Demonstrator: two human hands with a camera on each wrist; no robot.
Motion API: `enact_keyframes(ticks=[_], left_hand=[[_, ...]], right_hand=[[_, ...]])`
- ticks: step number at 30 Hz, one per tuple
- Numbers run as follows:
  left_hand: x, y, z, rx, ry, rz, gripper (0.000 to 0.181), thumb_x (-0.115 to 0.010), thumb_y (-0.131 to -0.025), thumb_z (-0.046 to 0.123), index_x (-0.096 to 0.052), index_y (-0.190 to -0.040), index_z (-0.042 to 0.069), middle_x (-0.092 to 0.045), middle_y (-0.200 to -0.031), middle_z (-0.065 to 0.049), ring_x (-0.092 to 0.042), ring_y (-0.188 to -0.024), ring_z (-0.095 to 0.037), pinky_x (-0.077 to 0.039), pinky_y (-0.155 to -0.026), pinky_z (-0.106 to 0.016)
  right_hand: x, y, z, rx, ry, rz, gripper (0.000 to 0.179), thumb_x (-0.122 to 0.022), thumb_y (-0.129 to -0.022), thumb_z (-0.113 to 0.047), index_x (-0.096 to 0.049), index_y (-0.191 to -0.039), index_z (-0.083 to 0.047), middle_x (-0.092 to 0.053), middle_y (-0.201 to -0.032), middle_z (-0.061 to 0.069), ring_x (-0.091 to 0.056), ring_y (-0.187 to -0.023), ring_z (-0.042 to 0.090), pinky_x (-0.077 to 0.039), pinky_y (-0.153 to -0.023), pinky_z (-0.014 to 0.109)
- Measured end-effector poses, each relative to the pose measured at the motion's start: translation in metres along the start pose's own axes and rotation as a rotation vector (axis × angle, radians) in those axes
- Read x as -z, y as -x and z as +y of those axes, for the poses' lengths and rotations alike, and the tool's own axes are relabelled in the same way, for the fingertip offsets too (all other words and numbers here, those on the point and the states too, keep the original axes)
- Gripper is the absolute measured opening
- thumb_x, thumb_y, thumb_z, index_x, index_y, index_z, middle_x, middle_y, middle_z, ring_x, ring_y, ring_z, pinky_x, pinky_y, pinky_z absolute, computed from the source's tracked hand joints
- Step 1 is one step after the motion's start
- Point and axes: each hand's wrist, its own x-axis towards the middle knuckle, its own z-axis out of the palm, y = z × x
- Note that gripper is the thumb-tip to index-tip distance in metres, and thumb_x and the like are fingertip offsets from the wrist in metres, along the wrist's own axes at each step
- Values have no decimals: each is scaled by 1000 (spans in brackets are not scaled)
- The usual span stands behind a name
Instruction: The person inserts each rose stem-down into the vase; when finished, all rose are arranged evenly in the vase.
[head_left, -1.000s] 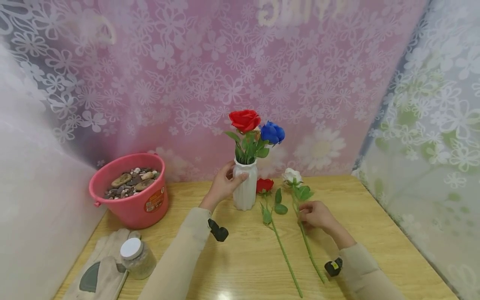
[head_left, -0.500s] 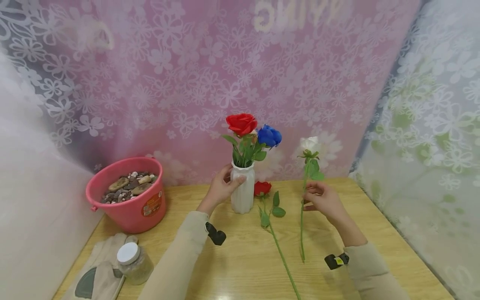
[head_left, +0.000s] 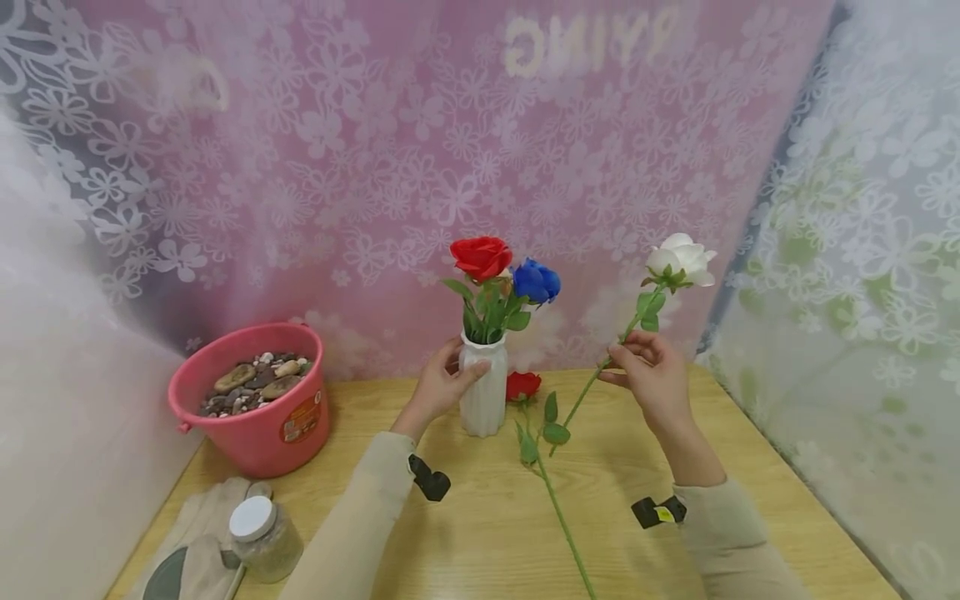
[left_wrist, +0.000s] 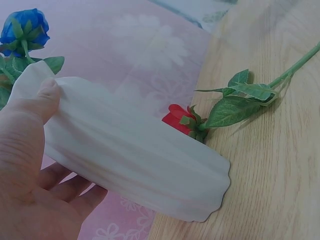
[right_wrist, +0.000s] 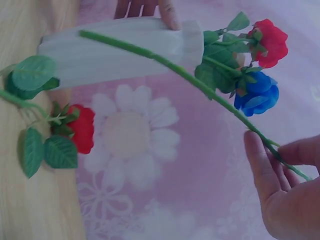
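Observation:
Fingers and thumb of my left hand (head_left: 438, 387) grip the white vase (head_left: 483, 400) near its neck; the vase stands upright on the table. In it are a red rose (head_left: 482, 257) and a blue rose (head_left: 536, 282), with a paler bloom partly hidden behind. My right hand (head_left: 656, 379) pinches the stem of a white rose (head_left: 681, 260), held tilted above the table, its bloom up and to the right and its stem end pointing down-left. In the right wrist view, that green stem (right_wrist: 185, 75) crosses in front of the vase. Another red rose (head_left: 522, 385) lies beside the vase.
A pink bucket (head_left: 255, 429) of stones stands at the left of the wooden table (head_left: 480, 533). In front of it are a white-lidded jar (head_left: 266, 542) and a pair of gloves (head_left: 198, 533). A patterned pink curtain (head_left: 375, 150) hangs behind.
My right hand has lifted the white rose off the table and tilted it, bloom to the right and stem end swung left toward the vase. The left hand stays on the vase.

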Motion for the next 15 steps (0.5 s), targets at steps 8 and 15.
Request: enact_keyframes(ticks=[8,15], left_hand=[[0,0,-2,7,-21,11,66,-73,-102,28,-45,-161,17,-60,-150,-17,-59,-138,-39,-46,-119,-55],[-1,2,0,-3,-13,12,67,-74,-101,28,-45,-160,14,-59,-150,-20,-59,-138,-42,-46,-119,-56]], right_hand=[[-18,-8,-16,174,-202,164,16,-63,-101,4,-52,-113,2,-64,-96,7,-74,-81,16,-67,-74,33],[-28,-15,-27,298,-286,265,14,-63,-100,6,-54,-106,-3,-64,-94,10,-76,-80,19,-67,-71,34]])
